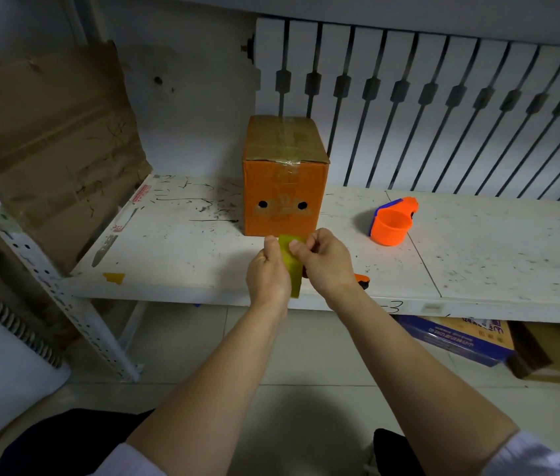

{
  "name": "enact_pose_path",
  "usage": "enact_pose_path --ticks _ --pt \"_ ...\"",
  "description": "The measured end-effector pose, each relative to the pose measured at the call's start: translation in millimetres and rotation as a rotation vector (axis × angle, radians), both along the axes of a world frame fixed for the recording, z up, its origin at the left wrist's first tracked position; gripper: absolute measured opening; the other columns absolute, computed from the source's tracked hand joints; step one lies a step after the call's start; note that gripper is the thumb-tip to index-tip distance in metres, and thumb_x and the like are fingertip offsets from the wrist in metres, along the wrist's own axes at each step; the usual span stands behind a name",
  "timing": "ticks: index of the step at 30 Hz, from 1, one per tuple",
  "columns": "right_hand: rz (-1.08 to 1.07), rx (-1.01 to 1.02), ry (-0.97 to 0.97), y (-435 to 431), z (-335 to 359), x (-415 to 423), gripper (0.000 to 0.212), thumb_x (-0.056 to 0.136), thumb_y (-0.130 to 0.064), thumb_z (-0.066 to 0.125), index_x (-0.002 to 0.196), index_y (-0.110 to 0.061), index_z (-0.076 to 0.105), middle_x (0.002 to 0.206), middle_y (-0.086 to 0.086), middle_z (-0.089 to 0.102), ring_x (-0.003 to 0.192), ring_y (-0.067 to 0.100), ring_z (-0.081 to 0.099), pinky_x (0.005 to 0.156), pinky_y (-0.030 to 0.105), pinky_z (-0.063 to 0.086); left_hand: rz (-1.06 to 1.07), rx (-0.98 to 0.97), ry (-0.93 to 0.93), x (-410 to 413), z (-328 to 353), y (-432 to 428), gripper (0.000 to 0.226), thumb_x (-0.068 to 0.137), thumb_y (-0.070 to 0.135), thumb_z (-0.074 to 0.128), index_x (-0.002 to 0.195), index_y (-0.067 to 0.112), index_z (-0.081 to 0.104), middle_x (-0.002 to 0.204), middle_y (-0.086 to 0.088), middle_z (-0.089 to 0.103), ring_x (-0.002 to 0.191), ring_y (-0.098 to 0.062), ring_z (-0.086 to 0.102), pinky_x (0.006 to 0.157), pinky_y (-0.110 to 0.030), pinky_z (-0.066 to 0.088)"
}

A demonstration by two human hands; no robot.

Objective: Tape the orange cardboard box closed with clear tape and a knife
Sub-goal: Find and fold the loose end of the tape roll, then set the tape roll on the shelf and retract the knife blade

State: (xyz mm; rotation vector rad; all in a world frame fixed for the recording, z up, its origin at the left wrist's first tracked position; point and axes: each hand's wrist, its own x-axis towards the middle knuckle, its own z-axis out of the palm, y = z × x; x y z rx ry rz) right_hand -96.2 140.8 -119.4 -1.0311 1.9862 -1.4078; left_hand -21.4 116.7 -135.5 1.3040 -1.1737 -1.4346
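One orange cardboard box (285, 187) stands upright on the white shelf board (478, 255), pushed toward the back, and it is the landmark for everything else. Its top flaps lie flat with clear tape (289, 146) already glinting across them and running a little way down the front face. Two round black holes show on that front face, side by side.

Just in front of the box, at the shelf's near edge, two bare hands meet over one yellow-green strip of tape (291, 266). The left hand (268, 273) is closed around the strip's left side, thumb up on top. The right hand (325, 259) pinches the strip's upper end between thumb and fingers. The strip hangs down between both hands, past the shelf edge, and its top nearly reaches the base of the box.

Right of the box, well apart, sits one orange and blue tape dispenser (393, 219). Behind the right wrist, one small orange object (362, 280) peeks out, mostly hidden; whether it is the knife I cannot tell.

Left of the box, one flattened brown cardboard sheet (55, 142) leans on the wall. One yellow scrap (114, 277) sticks to the shelf's front left. Behind the box, a white slatted panel (443, 97). Below and right, one blue carton (460, 338) under the shelf.
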Motion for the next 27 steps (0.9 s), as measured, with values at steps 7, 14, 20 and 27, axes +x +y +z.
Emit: enact_pose_path --ticks 7,14,20,27 --pt "-0.055 -0.02 -0.123 7.7 -5.5 -35.0 0.022 0.086 -0.031 0.063 0.086 -0.01 0.058 0.078 0.003 0.06 0.075 0.019 0.056 0.074 0.035 0.05 -0.023 0.041 0.16 -41.5 4.5 -0.8 0.038 0.098 0.044 0.026 0.089 0.022 0.056 0.087 -0.003 0.062 0.072 -0.01 0.057 0.06 -0.023 0.043" --pt "-0.314 0.124 0.214 20.6 -14.6 -102.0 0.024 0.09 -0.029 0.053 0.104 -0.017 0.068 0.101 0.008 0.069 0.093 0.025 0.061 0.084 0.038 0.049 -0.222 -0.191 -0.246 -78.2 -10.0 -15.4 0.039 0.095 0.033 0.037 0.096 0.01 0.069 0.102 -0.012 0.07 0.099 -0.029 0.06 0.084 -0.035 0.045" --pt "-0.485 0.481 0.569 36.8 -34.9 -178.8 0.029 0.092 -0.031 0.045 0.102 -0.015 0.067 0.091 0.013 0.066 0.084 0.034 0.061 0.078 0.038 0.047 -0.408 -0.35 -0.525 -102.3 -26.0 -35.5 0.023 0.091 0.024 0.048 0.086 0.014 0.068 0.094 -0.004 0.071 0.095 -0.026 0.059 0.079 -0.038 0.053" --pt "-0.464 0.573 0.644 17.3 -59.4 -243.2 0.038 0.094 -0.038 0.043 0.099 -0.01 0.068 0.085 0.013 0.063 0.074 0.028 0.052 0.067 0.029 0.04 -0.426 -0.448 -0.689 -130.0 -40.5 -57.4 0.02 0.092 0.02 0.049 0.084 0.02 0.068 0.108 -0.003 0.067 0.107 -0.024 0.053 0.079 -0.034 0.044"
